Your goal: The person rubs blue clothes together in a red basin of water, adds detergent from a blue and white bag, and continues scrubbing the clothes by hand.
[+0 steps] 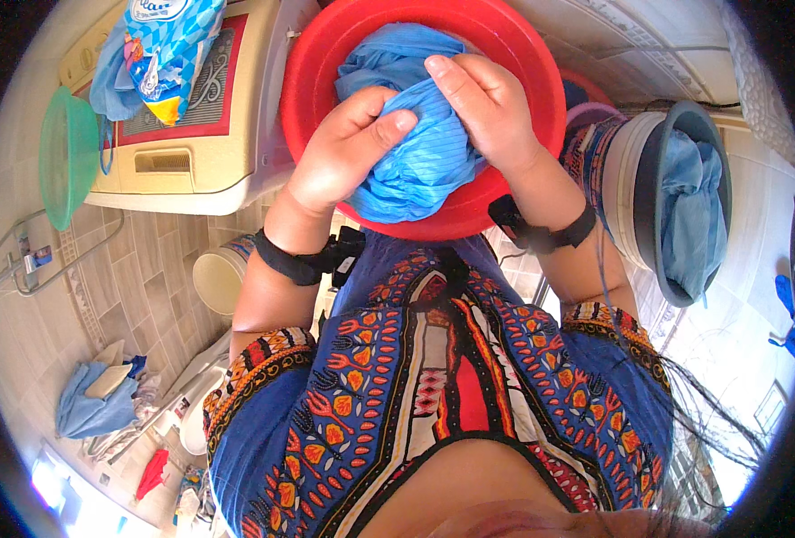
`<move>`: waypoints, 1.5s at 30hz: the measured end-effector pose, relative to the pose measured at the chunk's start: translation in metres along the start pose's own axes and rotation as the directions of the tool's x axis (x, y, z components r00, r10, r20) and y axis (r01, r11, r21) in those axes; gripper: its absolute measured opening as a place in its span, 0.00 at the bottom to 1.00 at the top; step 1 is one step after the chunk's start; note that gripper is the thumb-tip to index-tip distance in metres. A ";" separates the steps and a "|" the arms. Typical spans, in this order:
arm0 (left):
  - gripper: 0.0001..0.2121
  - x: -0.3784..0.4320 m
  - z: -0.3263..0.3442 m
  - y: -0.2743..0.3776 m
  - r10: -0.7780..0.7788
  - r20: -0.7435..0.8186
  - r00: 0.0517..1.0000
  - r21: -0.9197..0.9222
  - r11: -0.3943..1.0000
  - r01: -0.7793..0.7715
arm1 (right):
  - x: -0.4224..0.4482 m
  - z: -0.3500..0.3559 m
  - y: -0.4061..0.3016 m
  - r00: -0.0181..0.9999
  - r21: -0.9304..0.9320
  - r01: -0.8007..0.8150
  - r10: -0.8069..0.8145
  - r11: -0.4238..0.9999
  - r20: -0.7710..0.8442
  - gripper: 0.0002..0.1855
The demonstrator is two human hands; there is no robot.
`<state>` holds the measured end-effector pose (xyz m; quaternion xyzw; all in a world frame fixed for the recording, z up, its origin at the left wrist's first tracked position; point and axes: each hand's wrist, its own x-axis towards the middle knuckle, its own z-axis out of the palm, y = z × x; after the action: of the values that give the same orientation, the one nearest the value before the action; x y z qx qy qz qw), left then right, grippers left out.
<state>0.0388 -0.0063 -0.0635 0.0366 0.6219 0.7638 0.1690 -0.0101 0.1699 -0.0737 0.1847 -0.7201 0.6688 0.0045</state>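
Both my hands grip a bunched blue striped cloth (431,155) over a red plastic basin (310,74). My left hand (353,144) pinches its left side, thumb lying on top of the fabric. On the upper right, my right hand (491,111) holds a fold with its thumb pointing up and left. More blue fabric (397,54) lies behind the hands inside the basin; whether it is part of the same piece I cannot tell. Folds hide most of the basin's floor.
To the left stands a cream washing machine (202,171) bearing a blue detergent bag (175,60) and a blue cloth (115,84). A green plastic bowl (68,158) is beside it. At right, a grey basin (676,282) holds light-blue clothes (690,208). A bucket (221,279) stands lower left.
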 end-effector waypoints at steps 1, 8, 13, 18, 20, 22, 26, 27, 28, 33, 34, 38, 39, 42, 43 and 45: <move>0.08 -0.001 0.001 0.002 -0.001 0.001 1.000 0.000 1.000 0.001 | 0.000 0.000 0.000 1.000 0.057 -0.026 0.026 0.998 0.010 0.19; 0.06 -0.002 0.000 0.011 0.030 0.066 0.997 0.139 0.990 -0.039 | -0.002 -0.003 0.005 0.996 0.165 -0.080 0.071 0.983 0.058 0.18; 0.08 0.006 -0.004 0.001 0.044 0.014 0.999 0.343 0.938 -0.046 | 0.000 -0.006 0.012 0.992 0.089 -0.080 0.070 0.993 0.109 0.21; 0.15 0.017 0.000 -0.016 -0.077 -0.221 0.972 0.203 0.972 0.122 | 0.000 0.005 0.015 0.998 -0.232 0.020 -0.031 0.973 -0.045 0.21; 0.16 0.027 0.009 -0.017 -0.119 -0.338 0.934 0.045 0.989 0.142 | 0.001 0.005 0.018 0.929 -0.632 0.310 -0.367 0.711 0.042 0.19; 0.20 0.041 0.003 -0.029 -0.163 -0.489 0.857 -0.075 0.987 0.145 | -0.005 0.015 0.015 0.883 -0.660 0.410 -0.454 0.630 0.115 0.18; 0.21 0.051 -0.015 -0.087 0.122 -0.363 0.924 0.366 0.930 0.021 | -0.016 0.044 0.020 0.915 -0.597 0.382 -0.381 0.705 0.134 0.18; 0.22 0.046 -0.011 -0.098 0.282 -0.324 0.903 0.562 0.825 -0.056 | -0.010 0.042 0.025 0.961 -0.620 0.241 -0.271 0.747 0.047 0.19; 0.23 0.049 0.011 -0.088 0.075 -0.428 0.900 0.241 0.970 0.034 | 0.001 0.035 0.040 0.963 -0.624 0.233 -0.267 0.746 0.040 0.19; 0.20 0.075 -0.016 -0.102 -0.128 -0.420 0.899 0.090 0.979 0.182 | 0.005 0.034 0.038 0.983 -0.697 0.184 -0.118 0.693 0.142 0.23; 0.19 0.083 -0.014 -0.100 -0.213 -0.408 0.888 -0.002 0.973 0.232 | -0.002 0.047 0.032 0.983 -0.701 0.176 -0.167 0.691 0.082 0.25; 0.17 0.075 0.034 -0.100 0.335 -0.476 0.813 0.627 0.778 0.047 | 0.023 0.002 0.077 1.000 -0.733 -0.001 -0.018 0.680 -0.018 0.23; 0.17 0.074 0.027 -0.099 0.335 -0.483 0.809 0.628 0.776 0.054 | 0.018 0.008 0.073 1.000 -0.728 0.005 -0.018 0.686 -0.010 0.23; 0.17 0.086 -0.010 -0.084 0.004 -0.343 0.939 0.343 0.931 0.121 | -0.002 0.039 0.037 0.966 -0.707 0.181 -0.260 0.684 -0.005 0.25; 0.16 0.088 -0.015 -0.079 -0.200 -0.286 0.937 0.191 0.947 0.260 | 0.001 0.036 0.039 0.965 -0.708 0.178 -0.261 0.684 -0.010 0.25; 0.17 0.076 0.007 -0.083 0.319 -0.234 0.918 0.690 0.720 -0.074 | 0.010 0.026 0.048 0.996 -0.720 0.072 -0.091 0.690 0.012 0.25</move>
<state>-0.0128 0.0373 -0.1538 0.0305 0.8655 0.4976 -0.0479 -0.0259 0.1441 -0.1204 0.1916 -0.9153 0.3351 0.1151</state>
